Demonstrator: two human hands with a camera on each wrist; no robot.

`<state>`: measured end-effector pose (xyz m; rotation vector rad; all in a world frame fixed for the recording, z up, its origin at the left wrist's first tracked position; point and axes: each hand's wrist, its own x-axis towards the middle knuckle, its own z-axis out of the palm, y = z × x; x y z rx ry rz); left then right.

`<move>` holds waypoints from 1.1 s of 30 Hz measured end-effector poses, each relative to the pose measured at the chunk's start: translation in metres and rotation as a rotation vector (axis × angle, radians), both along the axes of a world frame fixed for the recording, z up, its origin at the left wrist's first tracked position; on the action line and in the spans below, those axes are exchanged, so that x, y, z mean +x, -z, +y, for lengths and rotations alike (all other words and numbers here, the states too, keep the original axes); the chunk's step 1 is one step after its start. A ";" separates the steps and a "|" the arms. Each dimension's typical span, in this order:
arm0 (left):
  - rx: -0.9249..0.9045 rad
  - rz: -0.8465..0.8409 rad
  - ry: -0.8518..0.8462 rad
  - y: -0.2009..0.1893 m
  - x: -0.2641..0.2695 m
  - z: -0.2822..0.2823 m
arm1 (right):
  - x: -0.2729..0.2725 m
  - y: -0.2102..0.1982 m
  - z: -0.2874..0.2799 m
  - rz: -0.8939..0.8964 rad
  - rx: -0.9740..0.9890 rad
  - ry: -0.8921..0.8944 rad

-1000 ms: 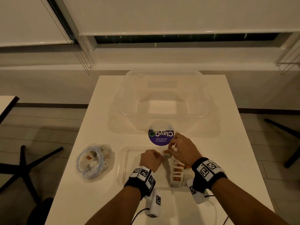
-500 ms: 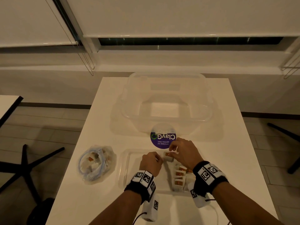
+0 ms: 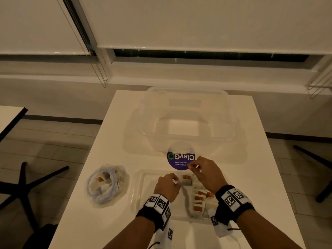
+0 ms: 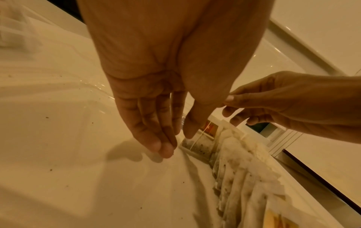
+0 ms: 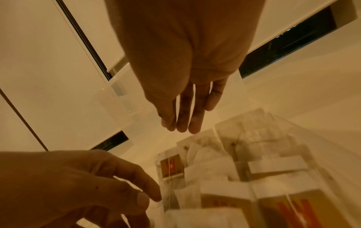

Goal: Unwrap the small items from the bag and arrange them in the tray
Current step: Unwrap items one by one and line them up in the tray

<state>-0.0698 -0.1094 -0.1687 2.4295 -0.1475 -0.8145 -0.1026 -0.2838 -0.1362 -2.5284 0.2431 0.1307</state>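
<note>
A clear shallow tray [image 3: 142, 191] lies at the table's near edge, with a row of tea bags [image 3: 199, 200] along its right side. One tea bag [image 3: 186, 179] with an orange tag lies flat at the far end of the row. My left hand [image 3: 177, 182] hangs just left of that tea bag [image 4: 197, 146], its fingertips down at the bag's near corner, holding nothing. My right hand [image 3: 193, 166] hovers above and beyond the tea bag, thumb tip against forefinger, with nothing seen between them. The crumpled clear bag [image 3: 106, 184] of wrapped items sits left of the tray.
A large clear plastic bin [image 3: 186, 119] stands at the back of the white table [image 3: 269, 177]. A round purple ClayGo sticker [image 3: 180, 159] lies between the bin and the tray. Black chair legs [image 3: 27, 182] stand on the floor at left.
My right hand has let go of the tea bag and lifted away toward the sticker. The tea bag now lies in the tray, and my left hand stays beside it.
</note>
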 end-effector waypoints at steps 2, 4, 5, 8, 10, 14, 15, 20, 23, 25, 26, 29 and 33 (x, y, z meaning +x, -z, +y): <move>0.008 0.005 0.018 -0.008 0.001 0.002 | -0.002 -0.008 -0.005 -0.017 0.020 0.023; 0.020 -0.010 0.044 -0.020 0.001 0.005 | -0.008 -0.019 -0.012 -0.053 0.029 0.045; 0.017 -0.026 0.053 -0.028 0.002 0.006 | -0.012 -0.028 -0.015 -0.070 0.022 0.047; 0.014 -0.108 0.104 -0.064 0.000 0.017 | -0.024 -0.058 -0.020 -0.093 -0.004 0.028; -0.003 -0.156 0.119 -0.091 -0.001 0.036 | -0.032 -0.079 -0.018 -0.114 0.017 0.018; -0.030 -0.211 0.021 -0.121 0.010 0.104 | -0.035 -0.108 0.003 -0.148 0.091 0.011; 0.003 -0.232 0.002 -0.124 0.015 0.124 | -0.034 -0.110 0.016 -0.150 0.101 -0.004; 0.189 -0.316 -0.011 -0.104 0.040 0.196 | -0.032 -0.079 0.108 -0.023 0.141 -0.260; 0.244 -0.293 0.096 -0.087 0.051 0.202 | -0.029 -0.062 0.160 0.079 0.134 -0.356; 0.235 -0.278 0.145 -0.077 0.056 0.198 | -0.019 -0.054 0.187 0.075 0.139 -0.367; 0.232 -0.276 0.147 -0.069 0.059 0.198 | -0.014 -0.050 0.199 0.063 0.145 -0.370; 0.310 -0.236 0.188 -0.047 0.070 0.201 | 0.005 -0.036 0.219 0.061 0.139 -0.388; 0.332 -0.231 0.294 -0.031 0.076 0.208 | 0.026 -0.024 0.228 0.094 0.073 -0.404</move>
